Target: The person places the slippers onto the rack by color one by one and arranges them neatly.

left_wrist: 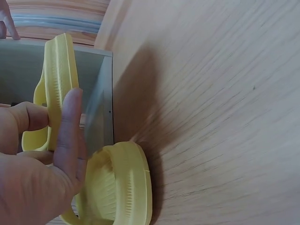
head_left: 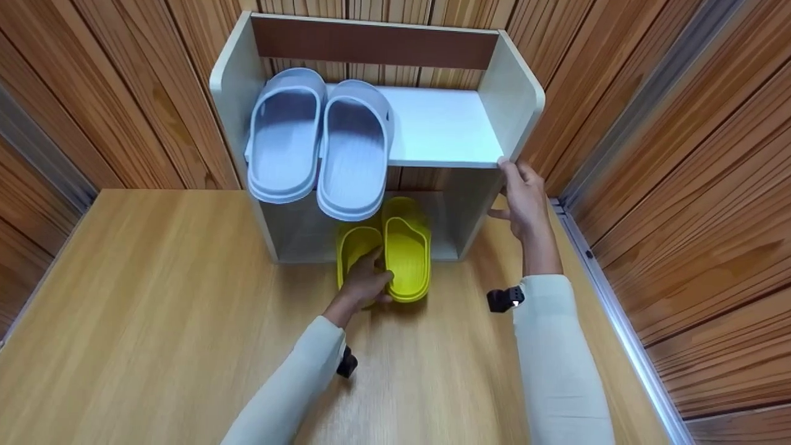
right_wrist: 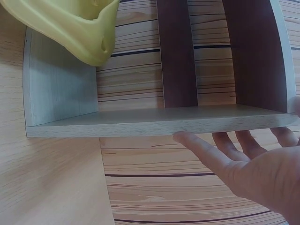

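Observation:
Two yellow slippers stand side by side at the lower level of a white shoe rack (head_left: 432, 127). My left hand (head_left: 366, 281) reaches between them. It pinches the side of the right yellow slipper (head_left: 408, 259), thumb against fingers, as the left wrist view shows. The left yellow slipper (left_wrist: 136, 187) is apart from that grip and partly hidden by the hand in the head view. My right hand (head_left: 525, 198) holds the rack's right side panel (right_wrist: 154, 127) at the shelf's front corner, its fingers along the outer face.
Two pale grey slippers (head_left: 355, 148) sit on the left of the upper shelf, their ends overhanging its front edge. The rack stands on a wooden surface (head_left: 173, 321) against a wood-panelled wall (head_left: 148, 93). A metal rail (head_left: 609, 321) edges the right side.

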Demonstrator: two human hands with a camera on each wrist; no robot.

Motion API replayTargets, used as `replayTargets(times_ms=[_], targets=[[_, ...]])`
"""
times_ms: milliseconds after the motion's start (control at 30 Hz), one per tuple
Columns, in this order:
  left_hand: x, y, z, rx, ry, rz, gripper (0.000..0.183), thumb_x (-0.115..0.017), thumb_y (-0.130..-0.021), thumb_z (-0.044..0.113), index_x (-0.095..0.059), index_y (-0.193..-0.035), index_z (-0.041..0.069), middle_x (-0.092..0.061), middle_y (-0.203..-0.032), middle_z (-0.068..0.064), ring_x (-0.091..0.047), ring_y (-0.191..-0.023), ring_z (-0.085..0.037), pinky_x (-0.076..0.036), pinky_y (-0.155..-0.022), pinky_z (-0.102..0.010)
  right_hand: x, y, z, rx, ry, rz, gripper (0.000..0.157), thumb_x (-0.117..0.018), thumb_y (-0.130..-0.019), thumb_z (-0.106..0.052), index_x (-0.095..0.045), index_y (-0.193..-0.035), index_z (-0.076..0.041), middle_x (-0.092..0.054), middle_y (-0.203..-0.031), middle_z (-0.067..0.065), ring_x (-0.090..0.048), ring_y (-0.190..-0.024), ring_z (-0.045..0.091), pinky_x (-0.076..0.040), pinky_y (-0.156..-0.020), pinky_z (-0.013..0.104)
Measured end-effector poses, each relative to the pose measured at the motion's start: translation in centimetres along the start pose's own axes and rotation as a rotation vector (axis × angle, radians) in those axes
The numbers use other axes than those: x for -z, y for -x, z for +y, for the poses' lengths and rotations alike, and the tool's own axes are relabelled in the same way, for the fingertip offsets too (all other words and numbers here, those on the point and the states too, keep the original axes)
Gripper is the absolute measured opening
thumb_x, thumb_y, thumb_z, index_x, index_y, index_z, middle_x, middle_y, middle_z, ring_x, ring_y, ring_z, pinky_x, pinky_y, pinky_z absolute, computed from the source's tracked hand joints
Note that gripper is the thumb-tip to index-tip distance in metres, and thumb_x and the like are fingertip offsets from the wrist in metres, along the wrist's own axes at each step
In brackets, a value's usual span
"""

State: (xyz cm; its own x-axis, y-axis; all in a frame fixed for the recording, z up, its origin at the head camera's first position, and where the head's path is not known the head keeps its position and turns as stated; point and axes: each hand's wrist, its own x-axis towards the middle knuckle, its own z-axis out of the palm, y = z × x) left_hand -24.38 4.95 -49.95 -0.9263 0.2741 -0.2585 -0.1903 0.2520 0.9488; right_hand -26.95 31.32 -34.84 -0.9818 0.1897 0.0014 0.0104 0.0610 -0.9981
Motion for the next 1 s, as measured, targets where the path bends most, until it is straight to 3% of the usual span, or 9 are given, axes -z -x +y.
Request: replayTargets(times_ms=[300, 500, 700, 1000], targets=[[0.1, -1.0, -0.2, -0.026, -0.039, 0.005, 0.069, -0.058, -0.096, 0.005, -0.031, -0.160, 0.013, -0.049, -0.136, -0.017, -0.065, -0.095, -0.030, -0.061, -0.065, -0.034, 0.0, -0.1, 0.0, -0.015, 0.002, 0.005, 0.057, -0.051, -0.105, -0.044, -0.042, -0.152, -0.014, -0.026, -0.162, 0.013, -0.025, -0.148, 0.044, -0.037, -0.103, 0.072], [0.0, -1.2, 0.0, -0.019, -0.048, 0.008, 0.068, -0.058, -0.096, 0.006, -0.032, -0.159, 0.011, -0.047, -0.141, -0.018, -0.066, -0.090, -0.028, -0.061, -0.064, -0.034, 0.0, -0.2, -0.1, -0.022, 0.011, 0.013, 0.059, -0.051, -0.105, -0.044, -0.041, -0.154, -0.014, -0.024, -0.163, 0.013, -0.024, -0.148, 0.044, -0.038, -0.103, 0.071], [0.3, -1.3, 0.3, -0.001, -0.021, -0.015, 0.068, -0.058, -0.096, 0.006, -0.033, -0.159, 0.010, -0.050, -0.134, -0.018, -0.066, -0.080, -0.026, -0.061, -0.065, -0.034, 0.0, -0.1, -0.1, -0.029, 0.010, 0.011, 0.060, -0.051, -0.104, -0.045, -0.040, -0.154, -0.013, -0.022, -0.163, 0.014, -0.023, -0.148, 0.045, -0.038, -0.103, 0.070], [0.1, -1.4, 0.7, -0.002, -0.078, -0.034, 0.068, -0.060, -0.095, 0.007, -0.033, -0.157, 0.007, -0.051, -0.132, -0.016, -0.064, -0.098, -0.030, -0.061, -0.068, -0.034, 0.0, -0.1, 0.1, 0.004, 0.006, 0.009, 0.056, -0.052, -0.104, -0.044, -0.043, -0.152, -0.016, -0.031, -0.158, 0.015, -0.027, -0.146, 0.047, -0.037, -0.102, 0.073]])
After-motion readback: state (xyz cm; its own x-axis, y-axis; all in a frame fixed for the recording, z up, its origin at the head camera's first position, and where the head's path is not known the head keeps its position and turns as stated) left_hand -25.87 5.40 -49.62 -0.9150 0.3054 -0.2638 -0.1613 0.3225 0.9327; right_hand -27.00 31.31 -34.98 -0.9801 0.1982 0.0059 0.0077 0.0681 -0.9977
